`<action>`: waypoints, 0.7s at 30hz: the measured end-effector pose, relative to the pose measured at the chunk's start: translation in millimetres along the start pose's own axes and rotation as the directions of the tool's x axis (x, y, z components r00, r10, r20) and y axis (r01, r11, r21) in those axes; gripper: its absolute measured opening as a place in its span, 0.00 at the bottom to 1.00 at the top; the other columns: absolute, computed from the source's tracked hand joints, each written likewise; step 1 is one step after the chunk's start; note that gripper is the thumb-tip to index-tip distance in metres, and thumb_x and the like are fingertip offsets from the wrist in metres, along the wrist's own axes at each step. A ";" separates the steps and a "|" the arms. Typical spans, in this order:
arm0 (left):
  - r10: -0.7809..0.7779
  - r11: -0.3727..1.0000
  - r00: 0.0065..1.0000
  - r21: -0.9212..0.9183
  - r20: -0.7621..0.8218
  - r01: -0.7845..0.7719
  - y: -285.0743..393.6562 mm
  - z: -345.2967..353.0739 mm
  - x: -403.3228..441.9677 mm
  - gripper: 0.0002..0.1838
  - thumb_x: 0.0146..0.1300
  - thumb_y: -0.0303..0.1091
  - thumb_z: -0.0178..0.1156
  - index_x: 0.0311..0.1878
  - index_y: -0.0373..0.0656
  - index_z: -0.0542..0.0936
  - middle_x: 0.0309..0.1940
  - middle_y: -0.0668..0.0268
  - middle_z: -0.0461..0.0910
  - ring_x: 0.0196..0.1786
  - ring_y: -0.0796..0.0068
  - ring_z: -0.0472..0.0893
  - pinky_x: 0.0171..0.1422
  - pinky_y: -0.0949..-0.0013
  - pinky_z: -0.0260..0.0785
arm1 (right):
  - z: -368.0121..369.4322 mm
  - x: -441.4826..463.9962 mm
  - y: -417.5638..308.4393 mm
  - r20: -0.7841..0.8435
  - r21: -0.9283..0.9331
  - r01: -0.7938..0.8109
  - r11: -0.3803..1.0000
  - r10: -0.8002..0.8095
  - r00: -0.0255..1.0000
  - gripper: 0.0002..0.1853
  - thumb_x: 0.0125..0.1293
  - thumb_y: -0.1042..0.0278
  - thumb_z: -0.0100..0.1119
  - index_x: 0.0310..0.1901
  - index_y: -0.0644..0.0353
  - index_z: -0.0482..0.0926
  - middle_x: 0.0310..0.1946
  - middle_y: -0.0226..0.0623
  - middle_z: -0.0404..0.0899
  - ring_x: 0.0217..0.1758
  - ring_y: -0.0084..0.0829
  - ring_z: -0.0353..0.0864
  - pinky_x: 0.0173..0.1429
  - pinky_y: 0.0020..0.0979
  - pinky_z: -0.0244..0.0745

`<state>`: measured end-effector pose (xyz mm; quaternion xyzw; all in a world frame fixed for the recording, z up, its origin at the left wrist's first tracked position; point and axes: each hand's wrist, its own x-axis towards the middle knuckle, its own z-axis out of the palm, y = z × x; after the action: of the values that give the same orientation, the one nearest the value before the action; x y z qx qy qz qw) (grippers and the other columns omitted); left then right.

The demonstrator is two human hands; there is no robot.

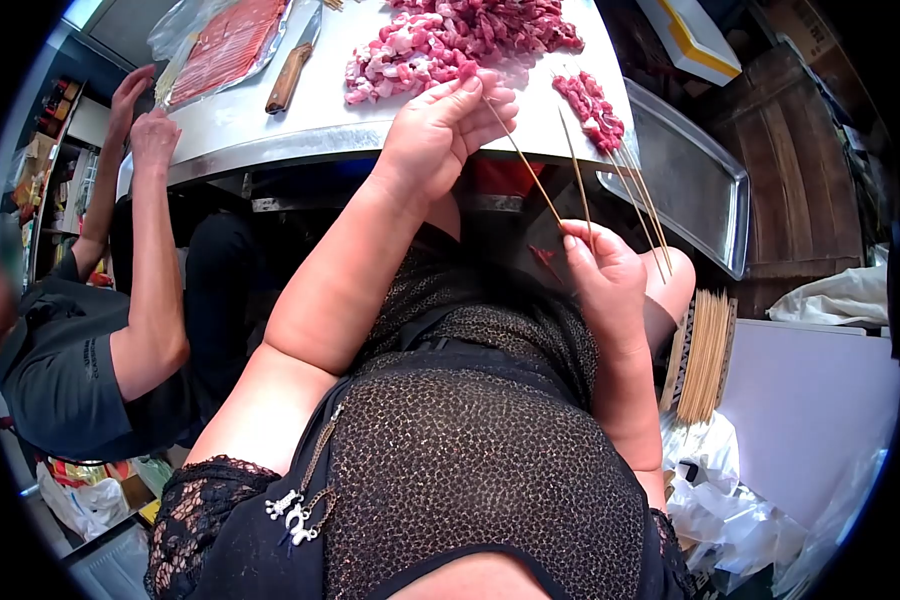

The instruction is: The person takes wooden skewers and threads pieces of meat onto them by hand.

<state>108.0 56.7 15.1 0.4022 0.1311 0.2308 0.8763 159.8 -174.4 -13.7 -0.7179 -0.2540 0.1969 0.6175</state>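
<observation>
Now pinching a meat piece (467,69) in closed left fingers (466,92), gripping a skewer (528,168) in closed right fingers (577,252), slanted far-left toward the meat.

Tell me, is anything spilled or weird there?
Nothing looks broken. Loaded meat skewers poke bare ends past the white table. A small reddish patch below looks odd, but I can't tell whether it's spilled food.

Knife (292,75) left of meat pile (460,45)
</observation>
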 end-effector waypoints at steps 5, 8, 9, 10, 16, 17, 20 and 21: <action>-0.107 0.994 0.994 -0.034 0.008 0.107 4.7 -1.4 -2.4 0.15 0.71 0.33 0.48 0.53 0.32 0.73 0.45 0.54 0.80 0.47 0.62 0.82 0.57 0.59 0.75 | -4.7 -0.8 0.7 0.021 0.007 0.062 0.998 -0.062 0.998 0.09 0.62 0.76 0.59 0.43 0.66 0.81 0.29 0.24 0.74 0.28 0.11 0.67 0.32 0.16 0.65; -0.137 0.988 0.991 -0.072 0.003 0.137 1.9 -0.9 -1.5 0.15 0.71 0.34 0.48 0.52 0.33 0.73 0.44 0.54 0.80 0.47 0.63 0.82 0.57 0.58 0.75 | -2.6 0.0 3.5 0.016 0.003 0.090 0.996 -0.090 0.996 0.09 0.62 0.76 0.59 0.43 0.66 0.81 0.29 0.24 0.74 0.28 0.12 0.68 0.33 0.16 0.65; -0.128 0.990 0.991 -0.061 0.026 0.130 -0.8 -1.2 -0.7 0.15 0.71 0.34 0.48 0.52 0.33 0.73 0.44 0.54 0.80 0.47 0.62 0.82 0.57 0.58 0.75 | -1.2 -0.7 5.1 0.016 0.003 0.091 0.996 -0.091 0.996 0.09 0.62 0.76 0.59 0.43 0.66 0.81 0.29 0.24 0.74 0.28 0.12 0.68 0.33 0.16 0.65; -0.120 0.991 0.992 -0.050 0.048 0.122 -2.9 -1.1 -0.2 0.15 0.71 0.34 0.48 0.53 0.33 0.73 0.44 0.53 0.80 0.47 0.62 0.82 0.57 0.58 0.75 | 0.9 -1.5 6.9 0.011 0.028 0.076 0.997 -0.077 0.997 0.09 0.62 0.76 0.59 0.43 0.67 0.81 0.30 0.25 0.75 0.29 0.12 0.68 0.34 0.16 0.65; -0.175 0.981 0.984 -0.076 0.031 0.177 -10.9 5.7 -4.3 0.15 0.70 0.34 0.50 0.53 0.34 0.73 0.45 0.52 0.80 0.48 0.61 0.81 0.56 0.57 0.75 | 10.4 -6.0 10.3 -0.023 0.151 -0.012 0.988 0.015 1.000 0.09 0.62 0.76 0.59 0.44 0.66 0.81 0.31 0.26 0.76 0.31 0.13 0.70 0.37 0.16 0.67; -0.172 0.984 0.984 -0.045 0.042 0.174 -8.9 5.7 -4.0 0.15 0.69 0.34 0.52 0.53 0.34 0.73 0.45 0.52 0.80 0.48 0.61 0.81 0.56 0.56 0.75 | 10.8 -6.7 9.4 -0.020 0.164 -0.040 0.986 0.043 0.999 0.10 0.63 0.75 0.59 0.45 0.66 0.81 0.32 0.26 0.76 0.32 0.13 0.70 0.38 0.16 0.67; -0.100 0.994 0.994 0.051 0.049 0.097 -3.3 5.5 -0.8 0.14 0.68 0.33 0.53 0.52 0.34 0.73 0.44 0.54 0.80 0.48 0.62 0.81 0.56 0.57 0.75 | 5.7 -4.6 14.7 -0.029 0.157 0.011 0.987 -0.007 1.000 0.10 0.63 0.76 0.59 0.45 0.66 0.81 0.32 0.24 0.76 0.32 0.12 0.69 0.38 0.16 0.67; -0.080 0.996 0.995 0.037 0.055 0.078 -2.3 2.1 1.8 0.14 0.68 0.33 0.53 0.51 0.35 0.73 0.43 0.55 0.80 0.47 0.63 0.82 0.55 0.59 0.76 | 4.2 -5.3 12.8 -0.011 0.165 -0.006 0.986 0.008 1.000 0.10 0.64 0.76 0.58 0.45 0.66 0.81 0.33 0.23 0.76 0.32 0.12 0.69 0.37 0.15 0.67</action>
<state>111.1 55.0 14.5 0.4183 0.1260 0.1820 0.8809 154.7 -175.8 -27.2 -0.6662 -0.2307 0.2154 0.6757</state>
